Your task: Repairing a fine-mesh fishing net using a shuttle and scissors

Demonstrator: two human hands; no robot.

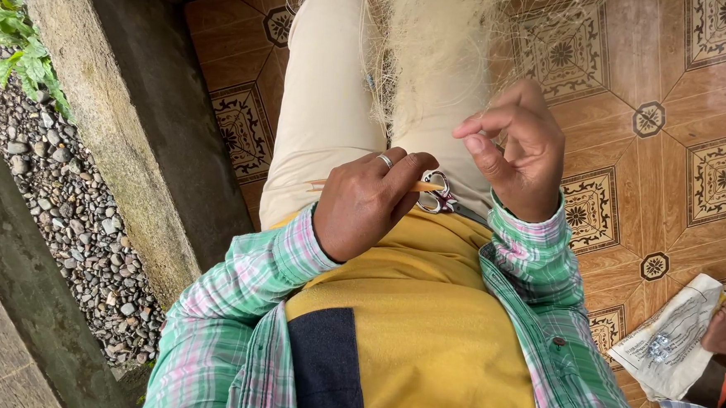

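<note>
My left hand (pixel 365 201), with a ring on one finger, is closed around a thin yellow-orange stick (pixel 427 187) that lies across my lap. My right hand (pixel 519 150) is raised just above my lap, thumb and fingers pinched on fine threads of a pale fishing net (pixel 437 51). The net drapes over my beige trousers (pixel 323 102) and spreads onto the floor. A small pair of scissors (pixel 438 196) with pale handles rests on my lap between the two hands, partly hidden by my left fingers.
A patterned brown tile floor (pixel 671 162) lies to the right. A mossy concrete ledge (pixel 110 133) runs along the left, with gravel (pixel 64 213) and green plants (pixel 12 20) beyond. Another person's foot (pixel 721 330) rests on a printed paper sheet (pixel 670 344) at the lower right.
</note>
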